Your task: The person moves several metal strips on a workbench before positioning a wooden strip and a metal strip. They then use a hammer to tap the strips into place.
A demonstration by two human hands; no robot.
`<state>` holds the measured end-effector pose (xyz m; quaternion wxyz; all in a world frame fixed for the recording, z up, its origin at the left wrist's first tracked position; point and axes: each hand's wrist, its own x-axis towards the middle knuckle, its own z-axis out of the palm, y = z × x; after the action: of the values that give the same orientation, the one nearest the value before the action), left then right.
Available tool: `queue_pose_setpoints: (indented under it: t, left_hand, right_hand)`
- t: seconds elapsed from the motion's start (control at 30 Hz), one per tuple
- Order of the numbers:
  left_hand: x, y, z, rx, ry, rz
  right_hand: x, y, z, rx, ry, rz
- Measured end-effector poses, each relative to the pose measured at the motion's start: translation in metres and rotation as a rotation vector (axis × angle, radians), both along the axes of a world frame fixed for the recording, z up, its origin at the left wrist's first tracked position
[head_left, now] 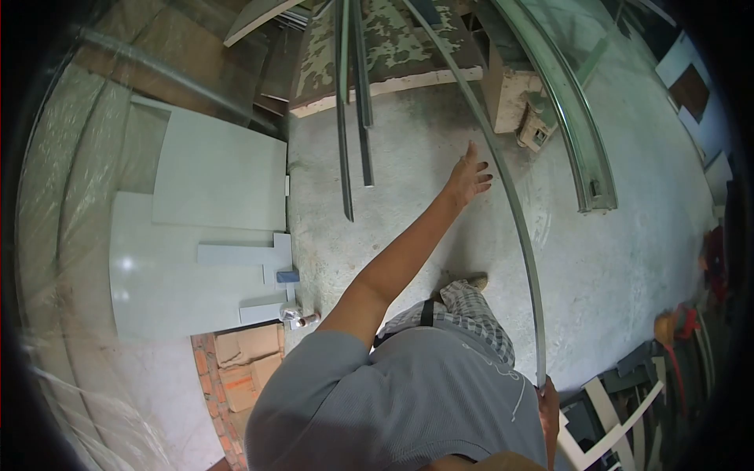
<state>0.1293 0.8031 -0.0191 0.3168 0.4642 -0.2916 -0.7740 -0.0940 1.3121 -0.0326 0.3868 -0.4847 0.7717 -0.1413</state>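
Note:
A long, thin metal strip (512, 206) runs from the far table down to my right side, looking curved in the wide lens. My right hand (549, 408) is closed round its near end beside my hip, the fingers partly hidden. Stretched out in front of me, my left hand (469, 179) has its fingers spread and nothing in it. It is just left of the strip, apart from it. Further left, several dark metal bars (345, 149) stick out over the edge of the camouflage-patterned table top (385, 47).
A wide green metal channel (577, 118) juts out at the right above the floor, near a dusty box-like machine (537, 129). Pale panels (220, 169) and a bottle (290, 312) are on my left. Scrap pieces and frames (609, 424) lie at lower right.

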Motion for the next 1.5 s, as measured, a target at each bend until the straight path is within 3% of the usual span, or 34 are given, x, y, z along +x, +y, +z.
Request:
queue_pose_setpoints:
  t: [0.03, 0.1, 0.13, 0.23, 0.47, 0.53, 0.87, 1.5]
  left_hand:
    - [-0.007, -0.004, -0.006, 0.046, 0.047, 0.042]
    - [-0.017, -0.008, -0.017, 0.094, 0.126, 0.067]
    - [-0.023, -0.009, -0.022, 0.139, 0.221, 0.109]
    - [-0.025, -0.005, -0.035, 0.062, 0.18, -0.021]
    - [-0.021, 0.007, -0.043, 0.088, 0.051, -0.2]
    - [-0.025, 0.015, -0.036, 0.056, 0.008, -0.168]
    - [-0.034, 0.029, -0.013, 0.018, 0.041, -0.212]
    - [-0.059, -0.029, -0.004, -0.125, -0.19, -0.333]
  right_hand:
    - [0.008, -0.007, 0.013, 0.008, -0.011, -0.017]
    - [0.018, -0.024, 0.034, 0.359, -0.185, -0.294]
    - [0.018, -0.02, 0.027, 0.341, -0.121, -0.252]
    - [0.016, -0.001, 0.003, 0.193, -0.124, -0.262]
    - [0.018, 0.043, -0.026, 0.269, -0.096, -0.34]
    - [0.02, 0.046, -0.025, 0.359, 0.01, -0.368]
    - [0.038, 0.076, -0.034, 0.313, -0.014, -0.532]
    - [0.036, 0.007, 0.004, 0.407, -0.219, -0.591]
